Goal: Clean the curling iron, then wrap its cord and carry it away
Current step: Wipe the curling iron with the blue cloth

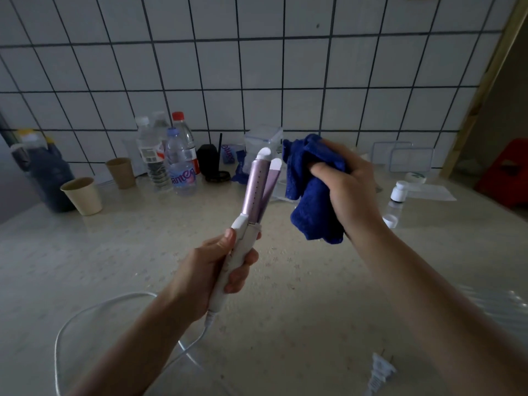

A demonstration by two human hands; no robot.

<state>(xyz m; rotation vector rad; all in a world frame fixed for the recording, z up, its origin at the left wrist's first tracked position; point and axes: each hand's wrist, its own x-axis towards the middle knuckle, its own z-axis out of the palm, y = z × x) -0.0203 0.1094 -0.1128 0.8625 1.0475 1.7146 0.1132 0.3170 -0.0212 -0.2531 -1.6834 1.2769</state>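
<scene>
The worktop [314, 281] is pretty cluttered along the back wall, so a big swing could send the bottles [177, 158] and paper cups [83, 195] flying. The iron [254, 190] is held up over the middle of the worktop, tips pointing away and plates splayed apart. The left hand [208, 270] is wrapped round its white handle. If that squeeze lets go mid-wipe, I'd guess the plates could snap onto a finger or the cloth [311, 207]. The right hand [351, 184] has the blue cloth bunched up just beside the plate tips, and a loose corner dangles that might snag. The hands themselves are apart. The cord [85, 312] loops off the handle end across the worktop by the left arm, so an elbow could catch it and yank the iron. The plug [380, 367] lies loose near the front edge and could get dragged off.
</scene>
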